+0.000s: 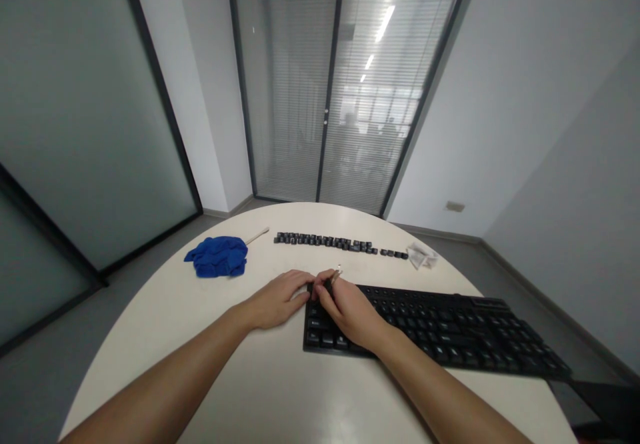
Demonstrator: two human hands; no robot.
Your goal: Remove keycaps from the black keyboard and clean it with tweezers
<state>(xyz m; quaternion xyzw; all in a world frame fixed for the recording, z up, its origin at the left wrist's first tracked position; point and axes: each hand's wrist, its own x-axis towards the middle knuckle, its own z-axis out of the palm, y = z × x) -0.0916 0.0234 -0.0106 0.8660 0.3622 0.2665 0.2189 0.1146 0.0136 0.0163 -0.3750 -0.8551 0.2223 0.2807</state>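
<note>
A black keyboard [450, 327] lies at a slant across the right side of the table, with its left end under my hands. My right hand [347, 307] is closed in a pinch over the upper left keys, holding a thin stick [336, 275] whose pale end points up and away. What the lower end touches is hidden by my fingers. My left hand [280, 299] rests beside the keyboard's upper left corner. Its fingers reach out to the edge, close to my right fingertips, with the thumb apart.
Loose black keycaps [325, 241] form rows beyond my hands. At left, a crumpled blue cloth [219, 257] lies next to a pale stick [257, 236]. A crumpled clear plastic wrapper [421, 255] sits right of the keycaps. The round cream table [260, 377] has a curved far edge.
</note>
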